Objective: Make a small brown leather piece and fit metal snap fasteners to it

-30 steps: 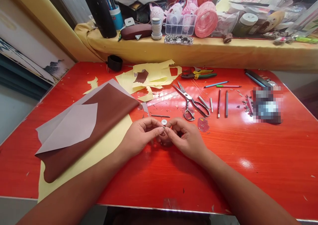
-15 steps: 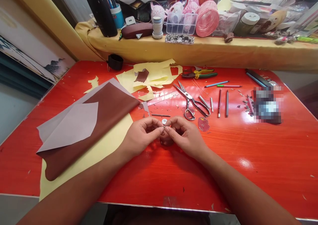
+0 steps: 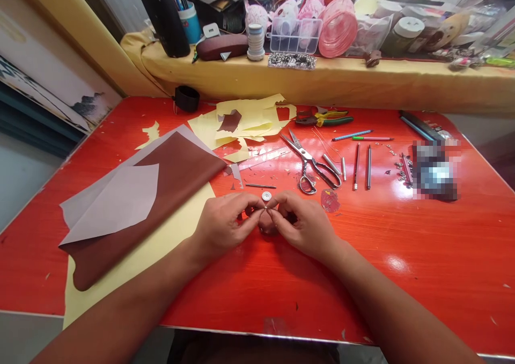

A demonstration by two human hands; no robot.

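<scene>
My left hand (image 3: 230, 217) and my right hand (image 3: 301, 217) meet over the red table, thumbs and fingertips pinched together. Between the fingertips is a small shiny metal piece (image 3: 265, 207), too tiny to tell its kind. Just below the fingers shows a rounded brown leather piece (image 3: 266, 223), partly covered by the hands; whether it is joined to the metal cannot be seen. A white round disc (image 3: 266, 196) lies right behind the fingertips. Beyond the hands are a thin dark rod (image 3: 260, 186) and scissors (image 3: 308, 163) with spread blades.
Folded brown leather (image 3: 177, 171) lies on yellow paper (image 3: 177, 246) at the left. Yellow scraps (image 3: 257, 117), pliers (image 3: 324, 119), pens and pencils (image 3: 369, 166) lie farther back. A cloth-covered ledge (image 3: 225, 77) holds a thread spool (image 3: 255, 42) and a clear divided box (image 3: 295, 36).
Both hands stay nearly in place; the fingertips have shifted slightly downward and the left fingers have straightened a little. More of the white disc shows.
</scene>
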